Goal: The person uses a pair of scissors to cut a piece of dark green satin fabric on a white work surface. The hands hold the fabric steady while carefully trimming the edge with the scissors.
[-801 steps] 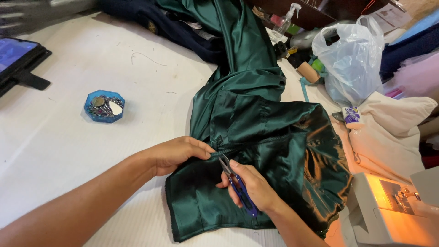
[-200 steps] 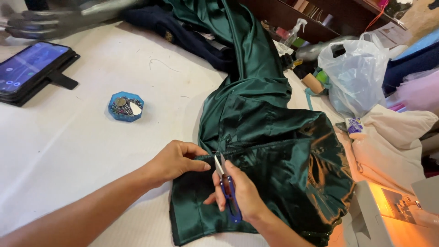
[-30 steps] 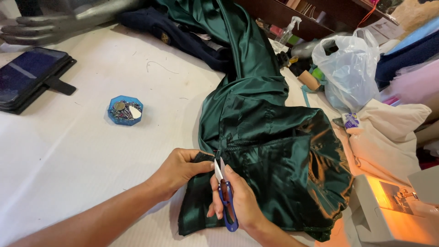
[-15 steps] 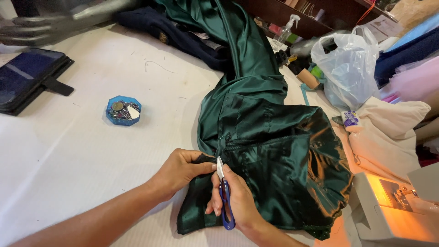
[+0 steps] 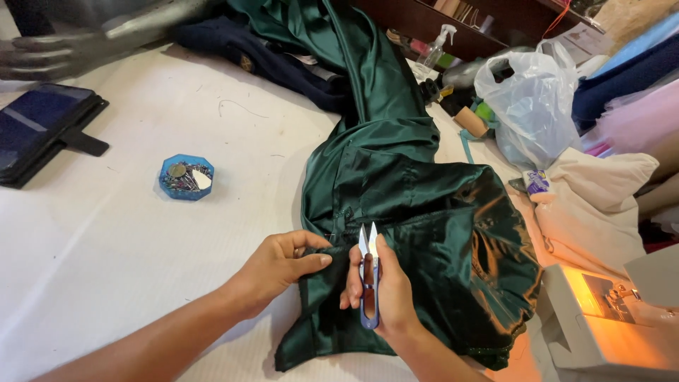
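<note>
A dark green satin garment point(image 5: 396, 191) lies spread over the white table point(image 5: 106, 240). My left hand point(image 5: 279, 265) pinches the fabric's edge near a seam. My right hand point(image 5: 385, 290) holds small blue-handled thread snips point(image 5: 367, 272), their metal tips pointing up at the seam just right of my left fingers. Both hands sit close together at the garment's lower left part.
A blue octagonal pin box point(image 5: 186, 177) sits left of the garment. A dark phone in a case point(image 5: 39, 131) lies at the far left. A white plastic bag point(image 5: 530, 106), cream cloth point(image 5: 601, 205) and a sewing machine with a lit lamp point(image 5: 608, 325) stand at the right.
My hands stay on the seam; the snips have turned more upright, tips toward the seam. The view has drifted slightly.
</note>
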